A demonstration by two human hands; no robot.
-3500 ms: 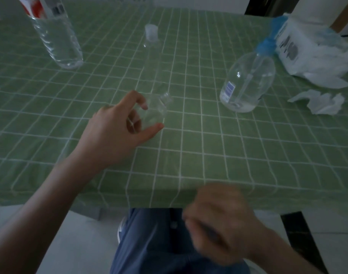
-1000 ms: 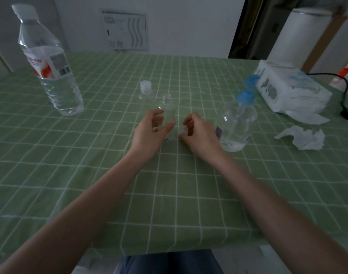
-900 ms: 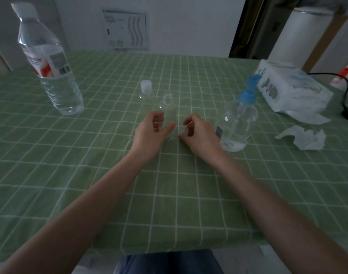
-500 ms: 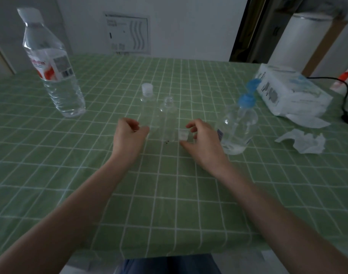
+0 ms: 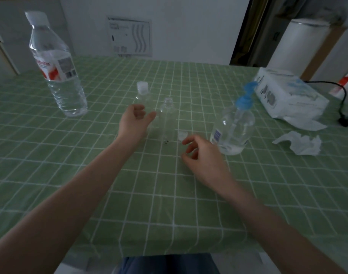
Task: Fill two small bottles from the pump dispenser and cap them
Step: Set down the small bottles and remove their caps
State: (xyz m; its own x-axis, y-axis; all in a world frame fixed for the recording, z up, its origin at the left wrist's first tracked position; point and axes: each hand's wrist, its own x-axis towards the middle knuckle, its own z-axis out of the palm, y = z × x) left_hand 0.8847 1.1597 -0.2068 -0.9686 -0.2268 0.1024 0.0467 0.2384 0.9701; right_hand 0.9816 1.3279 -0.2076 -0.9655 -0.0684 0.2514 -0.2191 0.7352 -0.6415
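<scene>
1. Evidently the filling step is about to start in the head view. The uncapped small clear plastic bottle [image 5: 167,119] stands upright at frame centre on the green checked worktop [image 5: 90,175]. Its small loose clear cap [image 5: 182,133] lies just right of it, and the white-capped small clear bottle [image 5: 142,95] stands behind it to the left.
2. The left hand [image 5: 135,123] has a loosely curled grip that holds nothing, thumb just beside the uncapped bottle. The right hand [image 5: 204,155] is likewise slack and holds nothing, fingertips near the loose cap.
3. Next, the open neck must meet the spout of the clear blue-headed pump dispenser [image 5: 233,129], right of centre, and be held steady there while the pump is pressed.
4. Dim light and clear walls hide whether either small bottle holds liquid. The right hand is blurred, and I cannot tell whether the left thumb touches the bottle.
</scene>
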